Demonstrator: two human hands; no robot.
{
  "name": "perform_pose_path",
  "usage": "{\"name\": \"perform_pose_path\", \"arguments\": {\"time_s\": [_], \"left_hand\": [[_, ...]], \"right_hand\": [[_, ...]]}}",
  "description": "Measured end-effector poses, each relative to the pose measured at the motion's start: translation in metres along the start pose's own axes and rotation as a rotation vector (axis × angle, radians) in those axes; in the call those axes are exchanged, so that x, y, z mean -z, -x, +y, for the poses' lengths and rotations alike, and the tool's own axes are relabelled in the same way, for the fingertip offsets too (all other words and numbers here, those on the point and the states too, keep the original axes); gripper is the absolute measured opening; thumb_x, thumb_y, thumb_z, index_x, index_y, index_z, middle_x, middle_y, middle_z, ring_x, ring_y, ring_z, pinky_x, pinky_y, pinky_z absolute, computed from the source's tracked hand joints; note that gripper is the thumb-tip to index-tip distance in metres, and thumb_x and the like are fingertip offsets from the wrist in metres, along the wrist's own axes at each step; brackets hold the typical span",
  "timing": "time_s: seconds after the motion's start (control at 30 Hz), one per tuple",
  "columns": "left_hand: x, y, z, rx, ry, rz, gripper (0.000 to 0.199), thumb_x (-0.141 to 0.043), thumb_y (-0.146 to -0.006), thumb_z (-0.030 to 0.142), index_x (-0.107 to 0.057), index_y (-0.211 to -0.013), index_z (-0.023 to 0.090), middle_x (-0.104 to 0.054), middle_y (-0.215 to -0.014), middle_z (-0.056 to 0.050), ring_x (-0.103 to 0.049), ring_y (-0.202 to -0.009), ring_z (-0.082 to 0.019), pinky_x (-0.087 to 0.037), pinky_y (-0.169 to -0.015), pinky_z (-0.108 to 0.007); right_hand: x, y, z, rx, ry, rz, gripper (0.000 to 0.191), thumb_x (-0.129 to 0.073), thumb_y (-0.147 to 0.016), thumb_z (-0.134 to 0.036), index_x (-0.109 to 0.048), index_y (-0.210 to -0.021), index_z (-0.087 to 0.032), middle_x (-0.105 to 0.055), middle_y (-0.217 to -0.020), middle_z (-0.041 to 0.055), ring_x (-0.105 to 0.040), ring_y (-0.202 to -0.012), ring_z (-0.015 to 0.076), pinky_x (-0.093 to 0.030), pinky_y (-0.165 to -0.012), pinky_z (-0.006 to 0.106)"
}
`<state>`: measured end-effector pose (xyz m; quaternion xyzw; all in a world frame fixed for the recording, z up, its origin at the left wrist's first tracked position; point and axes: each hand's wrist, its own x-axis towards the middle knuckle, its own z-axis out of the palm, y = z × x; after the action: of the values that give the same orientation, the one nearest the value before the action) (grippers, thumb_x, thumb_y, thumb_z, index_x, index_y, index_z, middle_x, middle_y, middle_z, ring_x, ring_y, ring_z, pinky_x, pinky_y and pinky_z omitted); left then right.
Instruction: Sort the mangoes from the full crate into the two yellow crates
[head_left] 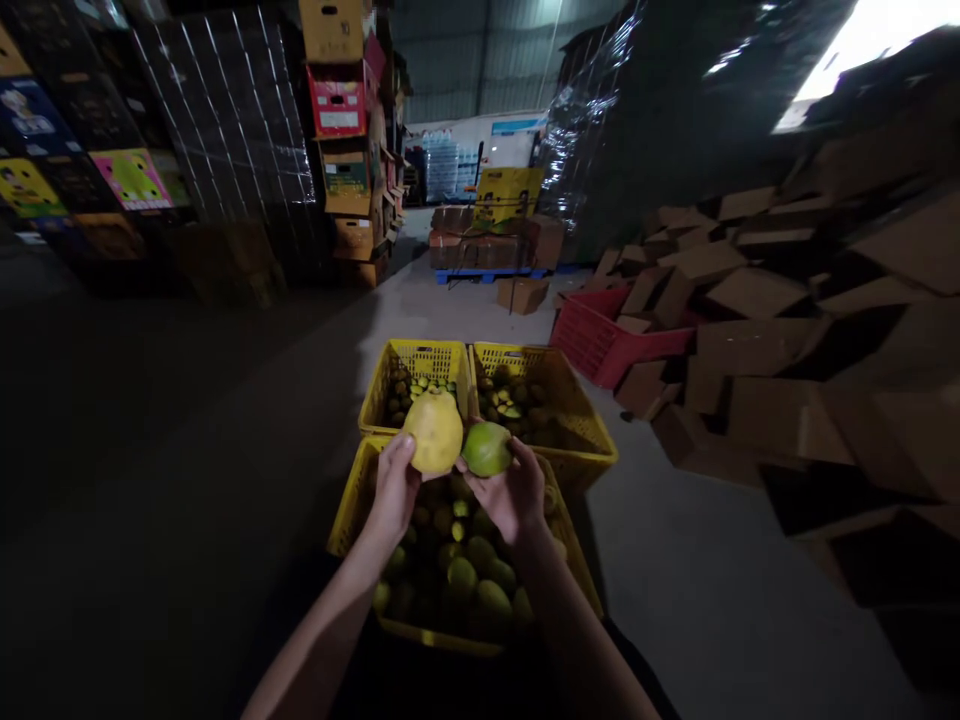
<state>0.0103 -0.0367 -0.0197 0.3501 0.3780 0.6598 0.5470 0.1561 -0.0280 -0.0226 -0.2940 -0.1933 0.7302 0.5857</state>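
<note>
My left hand (397,482) is closed round a large yellow fruit (434,432). A smaller green fruit (487,449) is gripped in my right hand (514,492), just to the right of the yellow one. Both fruits are held up above the near yellow crate (450,640), in which several green and yellowish fruits (493,600) lie. Beyond it stand two more yellow crates, the back left one (427,352) and the back right one (589,425), each with smaller fruits inside.
A red crate (592,335) stands at the right beside a big heap of cardboard boxes (765,350). Further back, a blue pallet (491,274) bears boxes. Stacked cartons (346,180) rise at the back left, and a loose carton (523,295) lies on the floor.
</note>
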Motion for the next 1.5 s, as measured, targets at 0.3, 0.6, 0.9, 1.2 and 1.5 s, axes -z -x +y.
{"name": "perform_pose_path", "arguments": {"time_s": [0.3, 0.6, 0.9, 1.2, 1.5], "left_hand": [[0.001, -0.009, 0.034, 0.29, 0.223, -0.001, 0.051, -0.046, -0.08, 0.06, -0.063, -0.102, 0.017, -0.07, -0.084, -0.006, -0.06, -0.05, -0.011, -0.051, -0.045, -0.02], [0.025, -0.024, 0.039, 0.229, 0.217, 0.152, 0.055, -0.039, -0.083, 0.061, -0.062, -0.109, 0.018, -0.07, -0.09, -0.007, -0.067, -0.073, -0.014, -0.054, -0.059, -0.02], [0.041, -0.037, 0.028, 0.346, 0.262, 0.114, 0.06, -0.033, -0.088, 0.065, -0.066, -0.098, 0.016, -0.071, -0.09, -0.009, -0.065, -0.064, -0.012, -0.056, -0.063, -0.021], [0.043, -0.037, 0.023, 0.372, 0.095, 0.015, 0.073, -0.028, -0.082, 0.075, -0.063, -0.101, 0.014, -0.069, -0.079, -0.01, -0.064, -0.059, -0.014, -0.053, -0.056, -0.024], [0.049, -0.028, 0.02, -0.559, -0.553, 0.093, 0.064, -0.082, -0.06, 0.037, -0.052, -0.114, 0.022, -0.055, -0.12, -0.008, -0.054, -0.113, -0.023, -0.045, -0.096, -0.033]], "right_hand": [[-0.027, -0.01, 0.003, 0.048, -0.122, -0.113, 0.044, -0.045, -0.078, -0.063, -0.064, -0.08, -0.024, -0.062, -0.072, 0.0023, -0.054, -0.059, 0.0144, -0.044, -0.05, 0.025], [-0.039, -0.037, 0.04, 0.124, -0.067, -0.078, 0.025, -0.061, -0.079, -0.05, -0.065, -0.085, -0.026, -0.07, -0.085, 0.0006, -0.063, -0.075, 0.0143, -0.053, -0.069, 0.026], [-0.036, -0.038, 0.046, 0.02, 0.026, -0.184, 0.035, -0.064, -0.074, -0.057, -0.068, -0.085, -0.024, -0.071, -0.081, 0.0027, -0.066, -0.078, 0.0176, -0.054, -0.078, 0.031], [-0.039, -0.045, 0.051, 0.167, 0.106, -0.108, 0.039, -0.069, -0.069, -0.058, -0.064, -0.087, -0.024, -0.067, -0.081, -0.0006, -0.06, -0.069, 0.0134, -0.052, -0.061, 0.025], [-0.024, -0.035, 0.042, 0.965, 0.87, 0.098, 0.064, -0.083, -0.056, -0.025, -0.053, -0.112, -0.024, -0.059, -0.117, 0.0077, -0.057, -0.107, 0.0229, -0.044, -0.099, 0.039]]}}
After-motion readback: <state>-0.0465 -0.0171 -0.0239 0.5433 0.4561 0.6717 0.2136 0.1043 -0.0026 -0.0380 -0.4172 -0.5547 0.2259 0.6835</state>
